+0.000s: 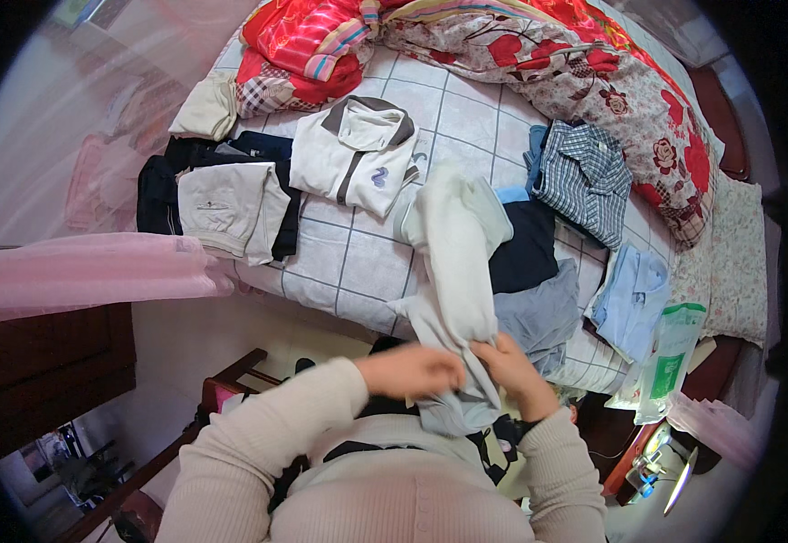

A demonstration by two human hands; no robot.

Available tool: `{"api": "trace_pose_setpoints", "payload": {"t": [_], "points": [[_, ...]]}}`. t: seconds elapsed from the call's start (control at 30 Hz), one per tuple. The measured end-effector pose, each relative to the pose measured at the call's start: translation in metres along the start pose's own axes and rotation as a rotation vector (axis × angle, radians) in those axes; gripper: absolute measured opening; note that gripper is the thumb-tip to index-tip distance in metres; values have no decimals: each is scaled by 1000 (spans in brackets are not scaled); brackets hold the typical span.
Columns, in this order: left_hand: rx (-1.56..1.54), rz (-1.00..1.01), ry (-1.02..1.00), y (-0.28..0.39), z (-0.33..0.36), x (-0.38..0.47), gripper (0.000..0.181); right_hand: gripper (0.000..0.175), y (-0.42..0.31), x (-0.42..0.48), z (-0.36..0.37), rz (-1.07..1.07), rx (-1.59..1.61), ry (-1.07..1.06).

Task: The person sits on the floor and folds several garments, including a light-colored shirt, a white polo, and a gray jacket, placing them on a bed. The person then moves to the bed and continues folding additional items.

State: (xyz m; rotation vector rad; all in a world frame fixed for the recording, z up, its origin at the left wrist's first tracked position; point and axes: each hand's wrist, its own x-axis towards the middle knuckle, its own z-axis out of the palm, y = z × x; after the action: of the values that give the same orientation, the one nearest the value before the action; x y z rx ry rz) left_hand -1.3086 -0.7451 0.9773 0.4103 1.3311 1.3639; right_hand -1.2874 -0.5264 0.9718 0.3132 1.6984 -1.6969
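A pale grey-white garment (458, 265) stretches from the bed's edge towards my body, its lower end hanging off the bed. My right hand (510, 366) grips its bunched cloth near the bed's edge. Beside it on the left, my left hand (414, 371) is blurred, its fingers bent near the cloth; whether it holds any is unclear. Beyond the garment, to the left, lies a folded white collared shirt (356, 159) with a dark collar. A dark folded garment (523, 248) and a crumpled grey one (540, 315) lie just right of the pale garment.
Light folded trousers (227, 207) lie on dark clothes at the left. A checked shirt (587, 176), a light blue shirt (631, 295) and a plastic bag (672, 366) are at the right. A floral quilt (611, 102) covers the far side. Pink netting (88, 275) hangs left.
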Motion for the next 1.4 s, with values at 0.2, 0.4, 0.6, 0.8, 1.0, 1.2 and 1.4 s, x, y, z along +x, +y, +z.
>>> {"api": "trace_pose_setpoints", "payload": {"t": [0.2, 0.4, 0.6, 0.8, 1.0, 1.2, 1.4], "points": [[-155, -297, 890, -53, -84, 22, 79, 36, 1, -68, -10, 122, -42, -138], [-677, -606, 486, -126, -54, 43, 85, 40, 37, -91, -4, 33, 506, -35], [-960, -119, 518, -125, -66, 32, 76, 39, 49, -105, -35, -213, 51, 28], [-948, 69, 262, -38, -38, 13, 55, 30, 12, -103, -48, -252, -319, -529], [89, 311, 560, 41, 0, -38, 33, 30, -7, -87, -53, -320, -896, -388], [-83, 250, 692, 66, 84, -114, 38, 47, -70, -88, -40, -419, -872, -219], [-9, 267, 817, 62, 154, -183, 58, 54, -108, -78, 61, -1019, -756, -203]]}}
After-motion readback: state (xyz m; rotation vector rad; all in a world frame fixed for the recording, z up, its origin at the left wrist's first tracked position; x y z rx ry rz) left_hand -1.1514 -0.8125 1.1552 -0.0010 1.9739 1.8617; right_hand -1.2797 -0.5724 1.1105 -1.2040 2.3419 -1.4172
